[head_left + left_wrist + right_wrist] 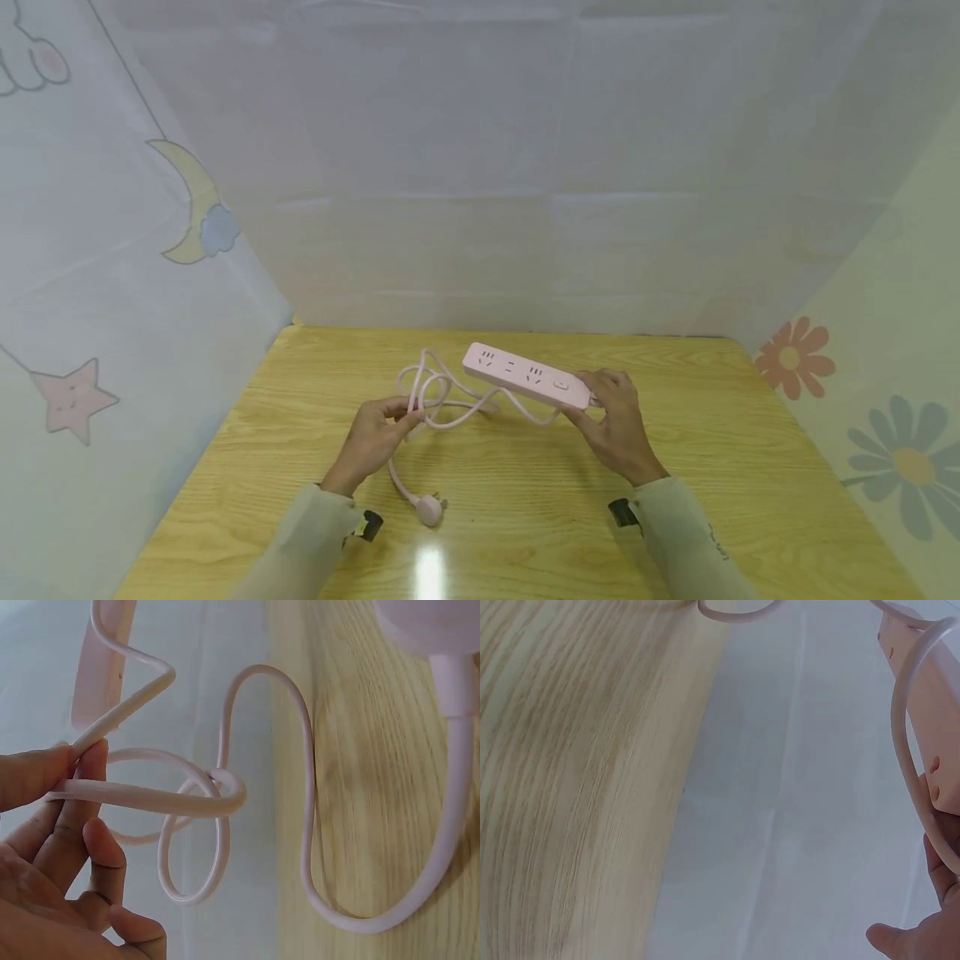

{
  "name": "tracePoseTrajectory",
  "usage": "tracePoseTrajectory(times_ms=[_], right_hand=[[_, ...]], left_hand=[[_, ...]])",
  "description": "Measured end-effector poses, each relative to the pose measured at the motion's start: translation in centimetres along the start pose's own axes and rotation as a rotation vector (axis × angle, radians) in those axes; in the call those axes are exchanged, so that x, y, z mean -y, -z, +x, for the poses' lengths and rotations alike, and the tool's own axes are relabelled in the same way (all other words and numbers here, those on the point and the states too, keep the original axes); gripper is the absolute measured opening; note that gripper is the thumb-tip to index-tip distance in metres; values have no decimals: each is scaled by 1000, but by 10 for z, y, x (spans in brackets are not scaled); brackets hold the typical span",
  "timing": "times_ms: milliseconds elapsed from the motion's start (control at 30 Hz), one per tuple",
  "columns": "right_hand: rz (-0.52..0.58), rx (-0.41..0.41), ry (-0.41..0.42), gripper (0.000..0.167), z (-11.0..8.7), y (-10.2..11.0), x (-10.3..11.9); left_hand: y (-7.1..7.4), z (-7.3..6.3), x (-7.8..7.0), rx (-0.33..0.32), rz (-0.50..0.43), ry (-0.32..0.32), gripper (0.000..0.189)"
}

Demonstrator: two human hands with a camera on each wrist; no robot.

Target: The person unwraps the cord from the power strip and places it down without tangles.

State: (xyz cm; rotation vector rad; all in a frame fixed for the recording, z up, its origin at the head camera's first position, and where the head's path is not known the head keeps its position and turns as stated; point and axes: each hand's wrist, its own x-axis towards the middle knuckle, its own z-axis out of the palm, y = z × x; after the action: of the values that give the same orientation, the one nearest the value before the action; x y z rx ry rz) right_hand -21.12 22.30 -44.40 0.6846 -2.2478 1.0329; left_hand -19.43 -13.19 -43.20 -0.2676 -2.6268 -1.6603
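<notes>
A pink power strip [517, 375] is held up at a slant, its sockets and switch facing me. My right hand [618, 425] grips its right end, thumb on the near side and fingers on the far side. From that end the pink cord [459, 421] runs back under the strip in loose loops. Left of the strip, my left hand [377, 437] pinches the looped cord between thumb and index finger. The left wrist view shows two stretches of cord [142, 796] at those fingertips. Below the left hand, the round plug [430, 510] lies near the table's front.
The wooden table [720, 433] reaches a pale cloth wall [487, 208] at the back. Printed cloth walls stand on both sides, with a star [73, 400] on the left and flowers [913, 465] on the right. Dark straps [624, 512] show at the wrists.
</notes>
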Motion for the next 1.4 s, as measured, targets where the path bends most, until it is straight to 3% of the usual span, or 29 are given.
tracePoseTrajectory(times_ms=[200, 400, 1400], right_hand=[[15, 5, -15, 50, -1, 1, 1], [35, 19, -36, 48, -2, 2, 2], [63, 57, 25, 43, -4, 6, 9]], left_hand=[[-4, -1, 2, -21, -7, -7, 16], [-11, 0, 1, -49, -19, 25, 12], [-19, 15, -4, -129, -75, 43, 10]])
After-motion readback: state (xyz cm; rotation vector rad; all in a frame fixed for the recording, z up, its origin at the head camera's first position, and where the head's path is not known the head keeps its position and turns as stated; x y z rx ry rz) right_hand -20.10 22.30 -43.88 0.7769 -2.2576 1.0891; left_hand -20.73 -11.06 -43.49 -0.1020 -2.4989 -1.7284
